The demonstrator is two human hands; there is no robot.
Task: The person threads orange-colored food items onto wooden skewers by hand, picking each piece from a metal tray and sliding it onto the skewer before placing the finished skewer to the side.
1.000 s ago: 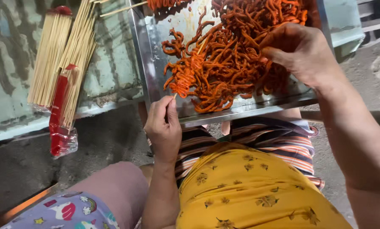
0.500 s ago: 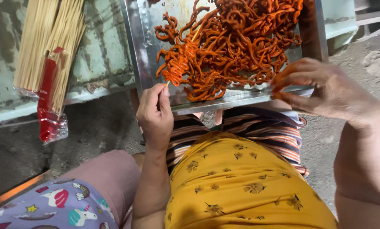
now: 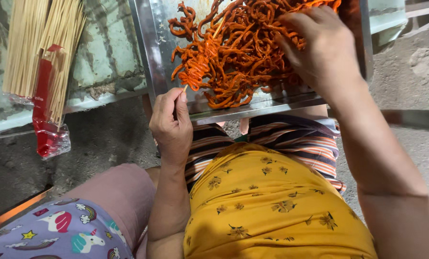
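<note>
A metal tray [image 3: 147, 57] holds a heap of orange-red marinated meat strips [image 3: 233, 52], some threaded on thin wooden skewers. My left hand [image 3: 172, 125] rests at the tray's near edge and pinches the end of one wooden skewer [image 3: 185, 88] that runs into a bunched strip of meat. My right hand [image 3: 322, 48] lies palm down on the right side of the heap, its fingers curled into the strips. What the fingers hold is hidden.
A bundle of bare wooden skewers [image 3: 37, 52] in a clear and red plastic wrapper [image 3: 46, 115] lies on a worn green surface at the left. Below are a yellow flowered garment [image 3: 272, 206], striped cloth, a bare knee and grey concrete ground.
My right hand was off the tray's near edge and has gone back up onto the meat heap. My left hand stayed at the tray edge with the skewer. The camera shifted a little.
</note>
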